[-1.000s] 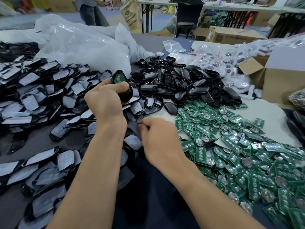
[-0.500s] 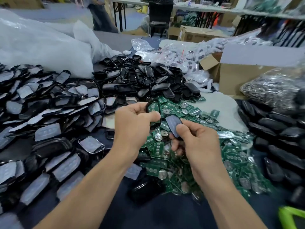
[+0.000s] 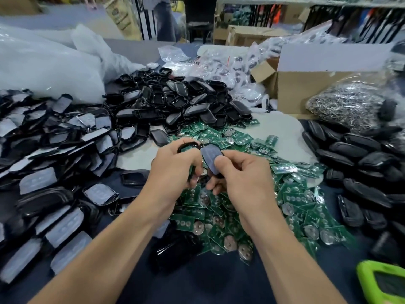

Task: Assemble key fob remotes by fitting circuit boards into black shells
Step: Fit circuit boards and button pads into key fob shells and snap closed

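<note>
Holding the black shell (image 3: 189, 146) up in our left hand (image 3: 173, 172) like that, can we see whether a board is seated in it? asks one of us.

No, answers the other. Our fingers are wrapped round it and hide the inside; only its top rim shows. Our right hand (image 3: 243, 178) pinches the grey cover (image 3: 210, 155) between thumb and fingers. The cover's edge is at the shell's rim, touching or nearly (we cannot tell which). Both are held above the heap of green boards (image 3: 295, 198).

So how do we close it well?

We'd line up the rounded ends first. Then we'd set one long edge into the rim and roll the cover down with the thumb, rather than pressing the middle (a flat push on a crooked cover tends to pop a corner back up, we'd guess). We should hold the shell by its sides, so no fingertip sits in the seam.

And if the board is loose?

Then we'd check before closing: tip the shell towards us and see that it lies flat. Done ones, we judge, go with the closed remotes (image 3: 359, 154) on our right. That pile is well apart from the empty shells (image 3: 175, 102) at the back and the spare covers (image 3: 37, 179) on our left.
</note>
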`<action>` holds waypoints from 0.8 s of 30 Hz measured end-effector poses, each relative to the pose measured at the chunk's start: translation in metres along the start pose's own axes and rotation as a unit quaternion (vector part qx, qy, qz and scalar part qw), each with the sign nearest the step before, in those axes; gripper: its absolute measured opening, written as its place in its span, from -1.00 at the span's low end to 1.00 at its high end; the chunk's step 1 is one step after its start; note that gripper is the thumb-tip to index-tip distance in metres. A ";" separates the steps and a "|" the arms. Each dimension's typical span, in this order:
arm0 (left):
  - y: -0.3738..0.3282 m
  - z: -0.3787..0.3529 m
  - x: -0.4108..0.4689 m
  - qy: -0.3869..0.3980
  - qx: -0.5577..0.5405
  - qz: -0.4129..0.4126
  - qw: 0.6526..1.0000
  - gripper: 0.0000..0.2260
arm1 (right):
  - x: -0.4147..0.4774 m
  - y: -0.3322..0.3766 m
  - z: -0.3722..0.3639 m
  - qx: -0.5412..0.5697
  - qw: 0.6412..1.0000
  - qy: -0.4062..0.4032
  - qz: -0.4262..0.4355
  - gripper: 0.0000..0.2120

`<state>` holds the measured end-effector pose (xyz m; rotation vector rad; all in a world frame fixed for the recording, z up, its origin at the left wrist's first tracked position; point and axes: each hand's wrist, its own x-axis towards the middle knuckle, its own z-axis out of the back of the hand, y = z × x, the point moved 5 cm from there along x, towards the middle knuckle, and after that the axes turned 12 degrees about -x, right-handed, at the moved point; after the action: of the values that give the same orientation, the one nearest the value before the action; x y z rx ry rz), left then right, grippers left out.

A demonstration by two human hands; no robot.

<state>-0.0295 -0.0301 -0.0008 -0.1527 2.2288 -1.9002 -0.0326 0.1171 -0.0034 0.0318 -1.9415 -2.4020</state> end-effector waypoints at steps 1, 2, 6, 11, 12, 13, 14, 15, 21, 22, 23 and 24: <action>-0.001 0.000 0.000 0.003 0.000 -0.002 1.000 -0.88 | 0.000 0.000 0.000 -0.007 1.000 -0.002 0.003 -0.73; -0.002 0.000 0.001 0.005 0.006 -0.009 1.000 -0.89 | 0.001 0.000 0.000 -0.012 1.000 -0.003 0.006 -0.73; -0.001 0.004 0.003 -0.008 0.021 -0.039 0.999 -0.76 | 0.000 0.002 0.000 -0.013 1.000 0.012 0.013 -0.73; -0.002 0.010 0.007 -0.005 -0.004 -0.037 0.999 -0.85 | -0.002 0.001 -0.002 0.141 0.982 0.087 -0.091 -0.65; -0.003 0.010 0.007 0.006 -0.010 -0.030 0.999 -0.85 | -0.002 0.000 -0.001 0.155 0.976 0.109 -0.109 -0.66; -0.003 0.009 0.007 0.015 -0.020 -0.021 0.999 -0.84 | -0.002 0.000 0.000 0.168 0.969 0.130 -0.124 -0.71; -0.003 0.009 0.006 0.022 -0.033 -0.012 0.999 -0.82 | -0.002 -0.001 0.001 0.183 0.962 0.150 -0.136 -0.76; -0.004 0.009 0.006 0.028 -0.045 -0.004 0.999 -0.80 | -0.002 -0.001 0.002 0.198 0.955 0.170 -0.141 -0.77; -0.008 0.008 0.006 0.042 -0.053 -0.002 0.998 -0.77 | -0.004 0.001 -0.002 0.244 0.928 0.251 -0.130 -0.78; -0.007 0.008 0.006 0.043 -0.051 -0.005 0.998 -0.74 | -0.004 0.001 -0.003 0.247 0.926 0.256 -0.129 -0.78; -0.007 0.008 0.006 0.046 -0.051 -0.008 0.998 -0.73 | -0.004 0.000 -0.003 0.251 0.924 0.259 -0.129 -0.77; -0.007 0.008 0.005 0.048 -0.052 -0.010 0.997 -0.76 | -0.004 0.000 -0.004 0.256 0.922 0.259 -0.131 -0.77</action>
<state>-0.0334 -0.0400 0.0045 -0.1014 2.3986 -1.8402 -0.0284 0.1137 -0.0047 0.8957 -2.3007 -1.6626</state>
